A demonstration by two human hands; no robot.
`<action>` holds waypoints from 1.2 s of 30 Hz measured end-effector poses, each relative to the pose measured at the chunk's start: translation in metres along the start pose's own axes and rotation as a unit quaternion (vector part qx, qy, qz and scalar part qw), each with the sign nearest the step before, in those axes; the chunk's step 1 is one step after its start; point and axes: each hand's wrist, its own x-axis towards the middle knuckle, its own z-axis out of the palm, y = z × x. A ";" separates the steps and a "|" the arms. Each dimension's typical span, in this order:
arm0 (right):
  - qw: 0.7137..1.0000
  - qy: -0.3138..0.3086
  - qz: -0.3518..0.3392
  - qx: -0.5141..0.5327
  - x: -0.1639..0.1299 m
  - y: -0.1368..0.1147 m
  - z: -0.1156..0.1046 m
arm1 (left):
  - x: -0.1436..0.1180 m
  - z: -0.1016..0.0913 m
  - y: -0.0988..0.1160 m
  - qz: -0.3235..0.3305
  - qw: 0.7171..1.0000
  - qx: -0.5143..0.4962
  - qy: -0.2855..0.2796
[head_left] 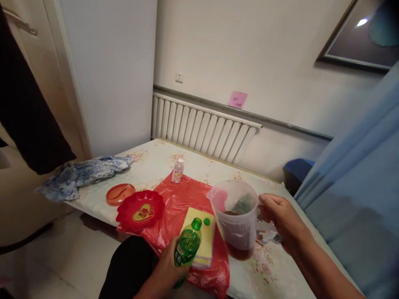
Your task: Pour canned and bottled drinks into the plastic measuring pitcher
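Observation:
My left hand (171, 265) is wrapped round a green plastic bottle (188, 244) with its cap off, tilted slightly right. A green cap (206, 221) lies on the yellow notepad (204, 245) behind the bottle. By its handle, my right hand (277, 211) grips a clear plastic measuring jug (235, 224), with brown liquid in its lower part. The jug is to the right of the bottle, apart from it. Under the notepad spreads a red plastic bag (177, 195).
On the flowered bed cover (149, 153) stand a small white-capped bottle (177, 171), a red scalloped plate (124, 218) and an orange round dish (121, 194). A blue patterned cloth (90, 176) lies left. A radiator (202, 126) lines the wall; a blue curtain (355, 166) hangs right.

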 end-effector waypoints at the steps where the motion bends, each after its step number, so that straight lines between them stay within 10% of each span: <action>1: 1.000 -0.007 0.006 -0.013 -0.006 0.001 -0.008 | 0.000 0.003 0.000 0.002 1.000 -0.002 -0.001; 12: 0.983 -0.084 0.010 -0.163 -0.041 0.000 -0.056 | -0.005 0.022 0.026 0.041 0.997 0.009 -0.070; 36: 0.944 -0.170 -0.049 -0.280 -0.040 -0.004 -0.062 | -0.005 0.031 0.022 0.050 0.993 0.066 -0.083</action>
